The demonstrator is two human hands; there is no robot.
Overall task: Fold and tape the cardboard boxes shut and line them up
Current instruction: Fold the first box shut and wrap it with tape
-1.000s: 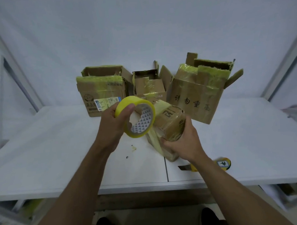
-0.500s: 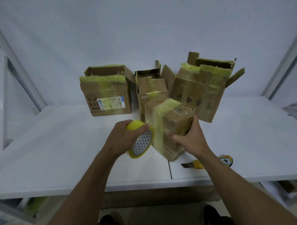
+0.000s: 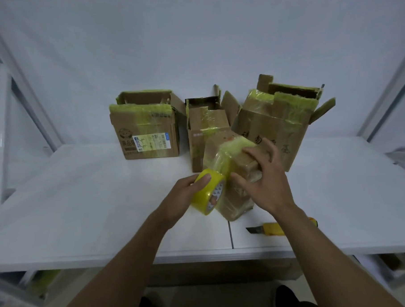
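Taping step: the left hand (image 3: 180, 198) curls its fingers round the yellow tape roll (image 3: 204, 196), which touches the small cardboard box (image 3: 238, 201). The right hand (image 3: 270, 187) clasps the box's upper end with spread fingers. Pull the tape taut and flat. The box leans on the tabletop (image 3: 101, 204), its long axis rising away from the person.

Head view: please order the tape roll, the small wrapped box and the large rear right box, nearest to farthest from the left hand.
1. Tape roll: gripped by the left hand.
2. Small wrapped box: just right of it, held by the right hand.
3. Large rear right box: back right, behind the small one.
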